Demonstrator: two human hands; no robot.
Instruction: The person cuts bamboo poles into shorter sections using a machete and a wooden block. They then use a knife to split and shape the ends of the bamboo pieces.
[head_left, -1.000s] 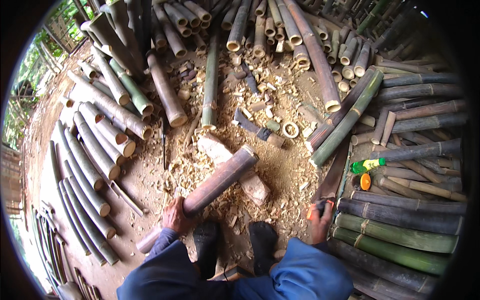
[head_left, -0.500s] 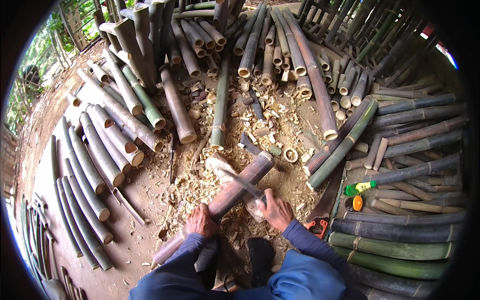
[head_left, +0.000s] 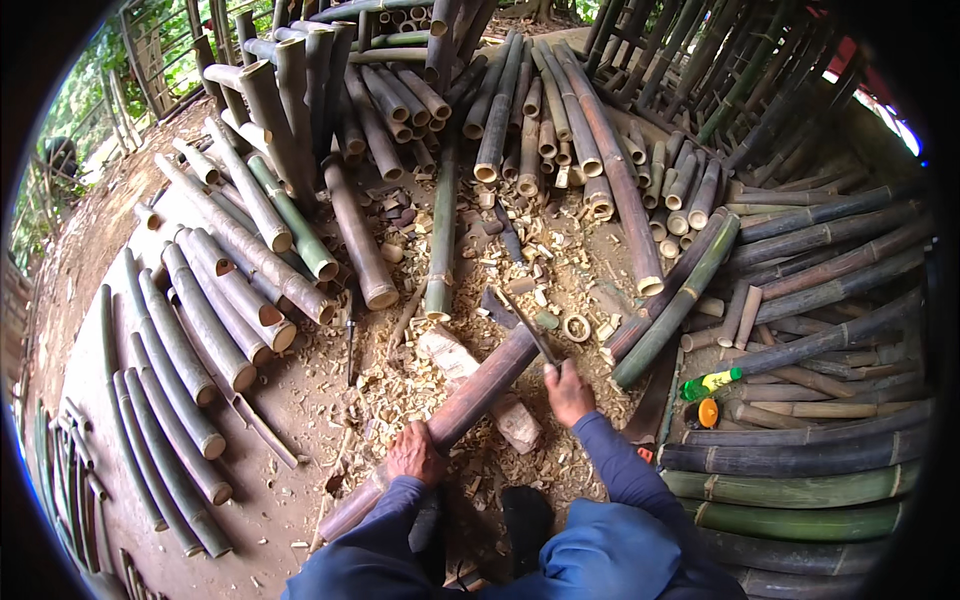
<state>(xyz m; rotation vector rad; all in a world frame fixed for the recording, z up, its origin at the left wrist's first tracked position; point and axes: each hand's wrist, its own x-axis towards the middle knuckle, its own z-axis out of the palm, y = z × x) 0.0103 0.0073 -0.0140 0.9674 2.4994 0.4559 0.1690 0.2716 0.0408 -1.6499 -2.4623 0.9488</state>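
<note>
Left hand (head_left: 415, 452) fingers grip the bamboo pole (head_left: 455, 415); right hand (head_left: 568, 392) fingers clutch a chopping knife (head_left: 520, 320) above it.

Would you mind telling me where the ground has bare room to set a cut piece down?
Bare dirt lies at the lower left, between the row of cut poles and the held bamboo pole. Around the chopping block, chips and offcuts crowd the ground; stacked bamboo fills the right.

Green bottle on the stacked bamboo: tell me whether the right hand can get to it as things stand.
Probably not at once: the right hand grips a chopping blade. The green bottle lies uncovered off to its right, so the path looks open.
</note>
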